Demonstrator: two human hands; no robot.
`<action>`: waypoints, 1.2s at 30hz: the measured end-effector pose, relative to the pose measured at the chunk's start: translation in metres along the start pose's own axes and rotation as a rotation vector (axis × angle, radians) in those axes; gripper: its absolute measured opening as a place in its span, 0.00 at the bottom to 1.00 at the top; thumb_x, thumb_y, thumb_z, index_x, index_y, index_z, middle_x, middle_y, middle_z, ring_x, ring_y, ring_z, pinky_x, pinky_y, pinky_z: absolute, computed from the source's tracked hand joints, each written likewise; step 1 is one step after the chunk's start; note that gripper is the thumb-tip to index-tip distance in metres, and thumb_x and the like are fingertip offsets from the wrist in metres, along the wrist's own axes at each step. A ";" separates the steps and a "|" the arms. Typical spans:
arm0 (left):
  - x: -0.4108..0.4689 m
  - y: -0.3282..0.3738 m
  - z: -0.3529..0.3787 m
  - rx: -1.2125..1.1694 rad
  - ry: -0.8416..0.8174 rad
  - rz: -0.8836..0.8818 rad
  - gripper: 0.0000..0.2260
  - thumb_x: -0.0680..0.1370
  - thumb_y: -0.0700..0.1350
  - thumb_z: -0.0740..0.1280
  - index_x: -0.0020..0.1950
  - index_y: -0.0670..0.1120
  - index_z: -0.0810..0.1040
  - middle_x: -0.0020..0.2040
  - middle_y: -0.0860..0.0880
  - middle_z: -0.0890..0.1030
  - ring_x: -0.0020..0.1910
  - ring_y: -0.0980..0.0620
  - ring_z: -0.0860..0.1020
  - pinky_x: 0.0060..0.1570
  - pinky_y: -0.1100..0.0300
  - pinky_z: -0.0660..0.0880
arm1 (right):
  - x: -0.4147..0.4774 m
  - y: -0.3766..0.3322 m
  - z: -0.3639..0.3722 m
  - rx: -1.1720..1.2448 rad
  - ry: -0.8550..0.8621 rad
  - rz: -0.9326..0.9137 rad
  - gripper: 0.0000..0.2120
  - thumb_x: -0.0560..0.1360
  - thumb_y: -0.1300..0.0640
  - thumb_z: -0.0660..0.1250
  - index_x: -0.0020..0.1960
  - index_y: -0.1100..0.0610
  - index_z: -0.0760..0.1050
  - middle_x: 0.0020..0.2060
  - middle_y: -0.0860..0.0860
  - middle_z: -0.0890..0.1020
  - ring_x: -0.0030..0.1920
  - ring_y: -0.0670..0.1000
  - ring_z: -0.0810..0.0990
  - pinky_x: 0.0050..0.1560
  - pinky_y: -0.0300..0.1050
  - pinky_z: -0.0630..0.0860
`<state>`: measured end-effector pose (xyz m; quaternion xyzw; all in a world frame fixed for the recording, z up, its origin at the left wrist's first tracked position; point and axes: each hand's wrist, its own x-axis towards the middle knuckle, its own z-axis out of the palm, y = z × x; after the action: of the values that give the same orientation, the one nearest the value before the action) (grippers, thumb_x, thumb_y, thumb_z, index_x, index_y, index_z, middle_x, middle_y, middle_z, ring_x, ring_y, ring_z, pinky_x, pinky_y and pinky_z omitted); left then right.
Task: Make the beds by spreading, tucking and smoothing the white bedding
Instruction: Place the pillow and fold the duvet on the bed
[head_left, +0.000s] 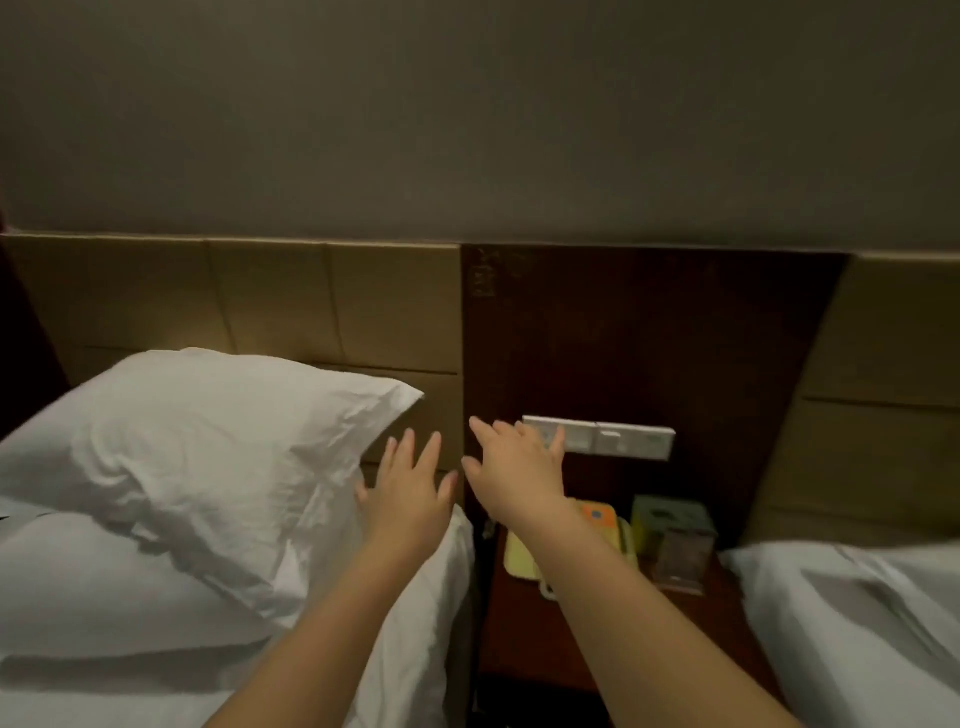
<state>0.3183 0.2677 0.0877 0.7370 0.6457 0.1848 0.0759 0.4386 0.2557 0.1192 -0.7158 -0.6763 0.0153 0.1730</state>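
Note:
A white pillow (208, 457) leans against the tan headboard (270, 301) at the head of the left bed, above the white bedding (104, 597). My left hand (408, 493) is open with fingers spread, next to the pillow's right edge; whether it touches the pillow I cannot tell. My right hand (511, 465) is open too, held in the air in front of the dark wood panel and a white switch plate (602, 437). White bedding of a second bed (857, 613) shows at the lower right.
Between the beds stands a dark wooden nightstand (524, 639) carrying a yellow telephone (524, 556) with an orange top, a green tissue box (670, 519) and a clear holder (680, 564). A grey wall rises above the headboards.

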 end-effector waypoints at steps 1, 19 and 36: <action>-0.012 0.002 -0.003 -0.007 -0.010 0.040 0.24 0.82 0.57 0.51 0.77 0.58 0.50 0.79 0.52 0.47 0.77 0.51 0.44 0.72 0.39 0.49 | -0.018 0.000 -0.004 0.008 0.015 0.040 0.25 0.81 0.45 0.54 0.77 0.45 0.55 0.74 0.48 0.64 0.76 0.54 0.56 0.72 0.66 0.41; -0.286 0.103 0.009 -0.306 -0.230 0.557 0.30 0.79 0.53 0.61 0.77 0.57 0.49 0.77 0.52 0.55 0.75 0.50 0.55 0.72 0.45 0.56 | -0.359 0.053 -0.051 -0.072 0.042 0.798 0.25 0.80 0.45 0.55 0.76 0.45 0.56 0.71 0.47 0.68 0.72 0.54 0.61 0.71 0.67 0.41; -0.675 0.197 -0.008 -0.436 -0.383 0.968 0.25 0.80 0.50 0.59 0.76 0.55 0.57 0.75 0.51 0.63 0.73 0.50 0.62 0.70 0.48 0.60 | -0.781 0.071 -0.172 -0.162 0.203 1.286 0.25 0.79 0.48 0.55 0.75 0.47 0.59 0.70 0.48 0.68 0.71 0.55 0.63 0.71 0.65 0.44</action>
<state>0.4310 -0.4250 0.0465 0.9368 0.1554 0.1906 0.2487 0.4843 -0.5458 0.0957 -0.9861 -0.0926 -0.0030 0.1376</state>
